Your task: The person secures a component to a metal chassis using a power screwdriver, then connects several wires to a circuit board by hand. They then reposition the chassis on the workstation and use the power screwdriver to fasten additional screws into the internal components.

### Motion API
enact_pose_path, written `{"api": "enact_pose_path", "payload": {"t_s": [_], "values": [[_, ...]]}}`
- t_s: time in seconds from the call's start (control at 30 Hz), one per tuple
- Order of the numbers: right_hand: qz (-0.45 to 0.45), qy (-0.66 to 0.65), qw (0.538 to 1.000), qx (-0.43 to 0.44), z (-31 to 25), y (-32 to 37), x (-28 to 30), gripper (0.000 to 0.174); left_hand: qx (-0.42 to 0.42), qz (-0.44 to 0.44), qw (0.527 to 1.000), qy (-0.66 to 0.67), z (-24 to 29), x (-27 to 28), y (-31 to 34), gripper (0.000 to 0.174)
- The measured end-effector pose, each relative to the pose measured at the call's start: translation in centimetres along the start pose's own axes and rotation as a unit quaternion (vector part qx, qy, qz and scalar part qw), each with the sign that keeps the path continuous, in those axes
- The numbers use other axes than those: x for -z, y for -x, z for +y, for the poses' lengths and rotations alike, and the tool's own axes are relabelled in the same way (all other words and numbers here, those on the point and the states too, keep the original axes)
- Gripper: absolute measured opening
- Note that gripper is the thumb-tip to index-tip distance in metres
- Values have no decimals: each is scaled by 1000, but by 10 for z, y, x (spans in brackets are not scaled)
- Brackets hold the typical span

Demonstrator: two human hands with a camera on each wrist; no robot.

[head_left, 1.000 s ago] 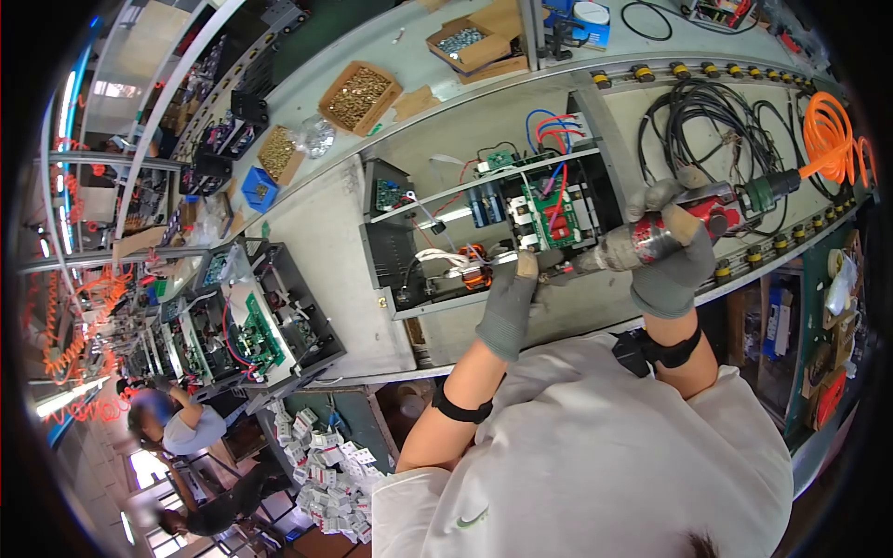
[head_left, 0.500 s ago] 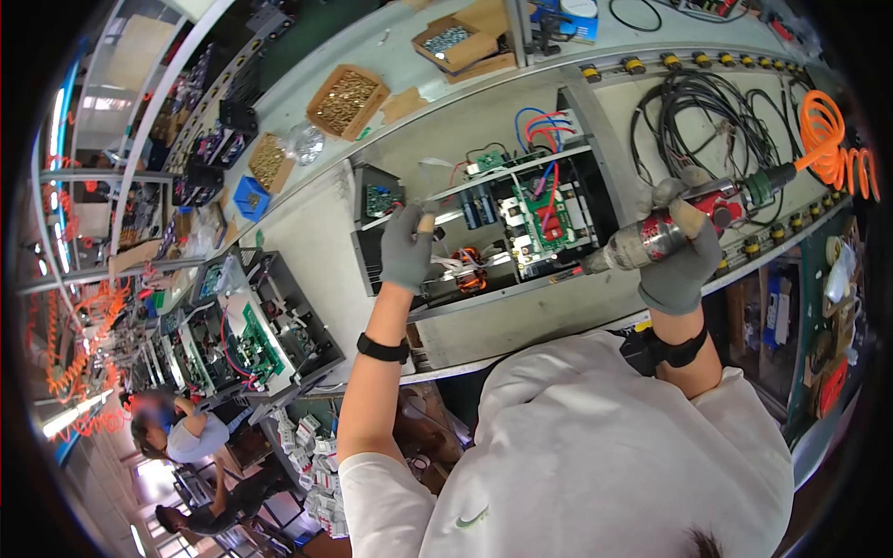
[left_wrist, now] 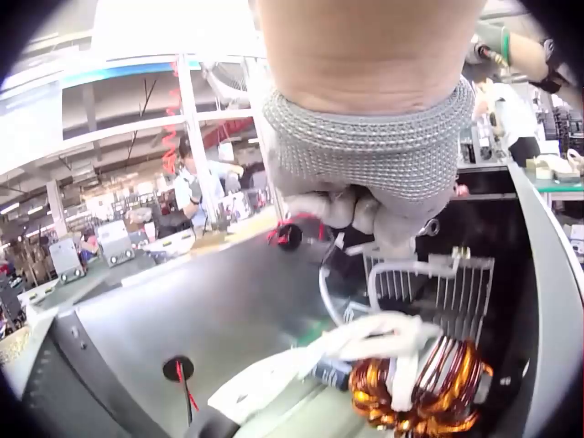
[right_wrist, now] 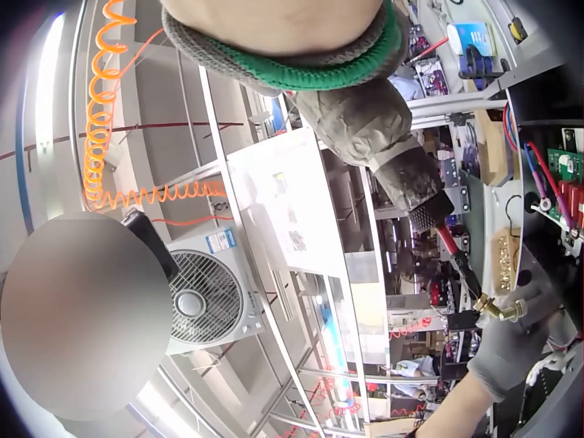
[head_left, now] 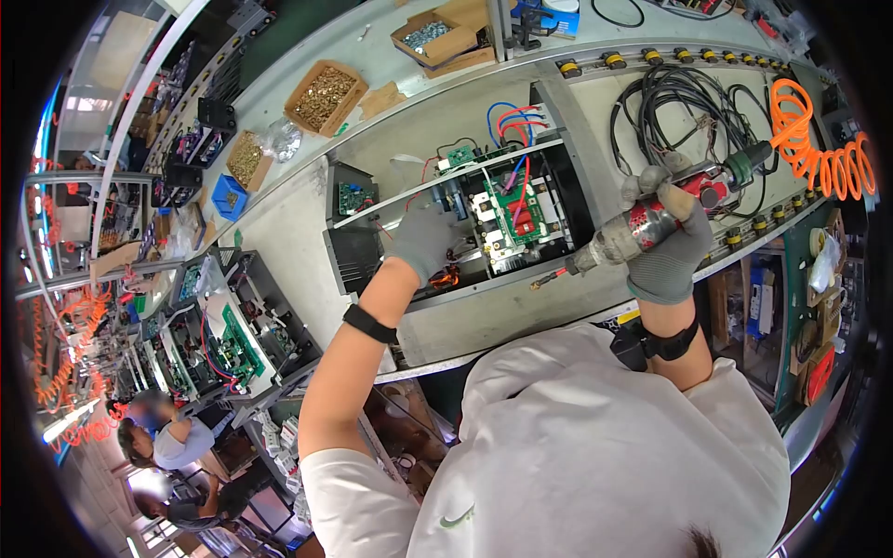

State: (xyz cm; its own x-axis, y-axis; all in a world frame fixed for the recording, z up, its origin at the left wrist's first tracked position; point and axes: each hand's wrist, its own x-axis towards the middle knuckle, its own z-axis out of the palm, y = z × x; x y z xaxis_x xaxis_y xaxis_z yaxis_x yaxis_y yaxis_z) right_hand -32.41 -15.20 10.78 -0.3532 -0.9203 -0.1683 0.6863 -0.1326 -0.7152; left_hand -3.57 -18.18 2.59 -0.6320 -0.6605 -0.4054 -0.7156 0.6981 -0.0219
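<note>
My gloved left hand [head_left: 423, 244] reaches into an open metal chassis [head_left: 465, 296] holding circuit boards and wires. In the left wrist view, its curled fingers [left_wrist: 365, 217] hold what looks like a cable end, with a small ring terminal [left_wrist: 431, 227] showing beside the fingertips. Below it lies a copper-wound coil [left_wrist: 420, 388] with white sleeved leads. My gloved right hand [head_left: 665, 260] grips a power driver [head_left: 628, 237] by its body, in front of the chassis's right end. A brass-coloured bolt [right_wrist: 502, 310] sits at the tip of the driver's red-sleeved bit.
An orange coiled hose [head_left: 828, 158] trails from the driver's rear. Black cables [head_left: 665, 112] lie coiled beyond it. Cardboard boxes of screws [head_left: 324, 99] and a blue bin [head_left: 229, 197] stand along the back. More chassis [head_left: 233, 344] line up at left, with people beyond.
My left hand has gone from near the driver's tip to the chassis's left part, then deeper inside. The driver stays in my right hand, its bit now showing a bolt clear of the left hand.
</note>
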Motion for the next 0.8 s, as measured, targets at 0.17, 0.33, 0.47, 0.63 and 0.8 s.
{"api": "enact_pose_path", "payload": {"t_s": [0.17,0.33,0.47,0.63,0.8], "values": [[-14,-23,1000,-7,2,-4,8,36,175,128,968,128,45,36,33,34],[-3,-40,999,-29,7,-1,3,36,118,239,768,582,118,26,45,37],[-28,-46,998,-23,11,0,2,36,132,218,644,721,140,10,41,46],[-50,-30,998,-16,9,6,-3,37,170,250,637,709,152,29,35,42],[-73,-31,997,3,10,8,-2,38,167,187,521,816,151,28,34,34]]}}
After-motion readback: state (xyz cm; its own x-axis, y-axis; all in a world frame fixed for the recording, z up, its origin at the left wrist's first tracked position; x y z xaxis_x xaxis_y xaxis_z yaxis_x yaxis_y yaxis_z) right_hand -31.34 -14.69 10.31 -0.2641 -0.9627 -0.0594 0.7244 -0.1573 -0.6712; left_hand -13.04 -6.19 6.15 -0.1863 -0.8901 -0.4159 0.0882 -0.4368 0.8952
